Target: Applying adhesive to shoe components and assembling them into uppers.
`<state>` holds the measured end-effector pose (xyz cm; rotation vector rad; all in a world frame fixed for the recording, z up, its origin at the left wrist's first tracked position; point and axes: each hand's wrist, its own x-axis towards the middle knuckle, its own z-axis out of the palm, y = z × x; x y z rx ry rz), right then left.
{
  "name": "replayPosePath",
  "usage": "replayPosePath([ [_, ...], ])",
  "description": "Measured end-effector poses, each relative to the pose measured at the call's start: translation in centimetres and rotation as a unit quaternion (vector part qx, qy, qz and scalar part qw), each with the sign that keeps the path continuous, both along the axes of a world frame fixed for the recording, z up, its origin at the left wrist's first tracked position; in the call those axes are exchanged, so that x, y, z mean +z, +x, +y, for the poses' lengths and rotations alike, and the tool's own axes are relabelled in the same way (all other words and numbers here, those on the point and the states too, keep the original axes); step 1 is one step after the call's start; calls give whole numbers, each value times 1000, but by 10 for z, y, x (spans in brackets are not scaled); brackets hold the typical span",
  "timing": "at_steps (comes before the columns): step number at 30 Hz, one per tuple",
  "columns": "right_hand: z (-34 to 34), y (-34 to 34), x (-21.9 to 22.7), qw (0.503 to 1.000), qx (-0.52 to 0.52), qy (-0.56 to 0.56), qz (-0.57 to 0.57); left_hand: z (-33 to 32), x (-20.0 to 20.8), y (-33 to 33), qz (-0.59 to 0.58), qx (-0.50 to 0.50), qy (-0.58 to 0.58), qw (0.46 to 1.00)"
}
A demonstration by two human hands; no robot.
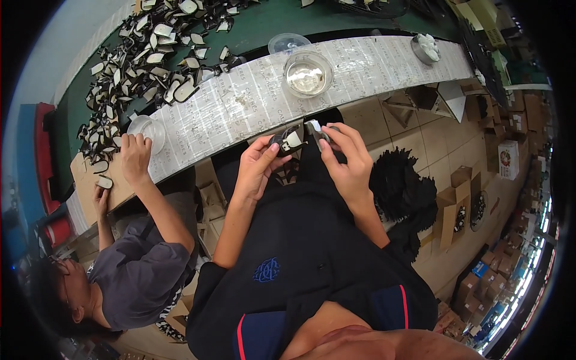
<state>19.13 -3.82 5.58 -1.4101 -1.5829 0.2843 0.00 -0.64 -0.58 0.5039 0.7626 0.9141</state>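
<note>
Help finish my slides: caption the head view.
Left hand holds a black-and-white piece, right hand another, near a workbench heaped with similar pieces.

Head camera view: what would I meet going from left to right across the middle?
Clear tub → left hand holding a black-and-white piece → right hand → jagged black heap on the floor → open cardboard box → white carton.

The piece (pixel 293 140) in the left hand (pixel 258 163) was black and cream, like the heaped parts (pixel 162 30). The bench top (pixel 255 27) was green, its pale grey covering (pixel 240 105) patterned with rows of dark lettering. The person's black shirt (pixel 312 240) bore a blue emblem (pixel 267 270) and navy panels (pixel 267 333) edged in red.
</note>
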Motion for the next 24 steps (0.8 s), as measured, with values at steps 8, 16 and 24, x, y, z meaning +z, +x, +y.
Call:
replayPosePath([
  [8,-3,-7,8,995,9,-53,88,0,-6,-2,-36,6,-20,999],
  [16,-5,-14,1,992,73,-64,79,0,-7,-3,-34,18,-14,999],
  [24,-4,-22,-4,991,91,-79,62,0,-9,-2,-53,25,-22,998],
])
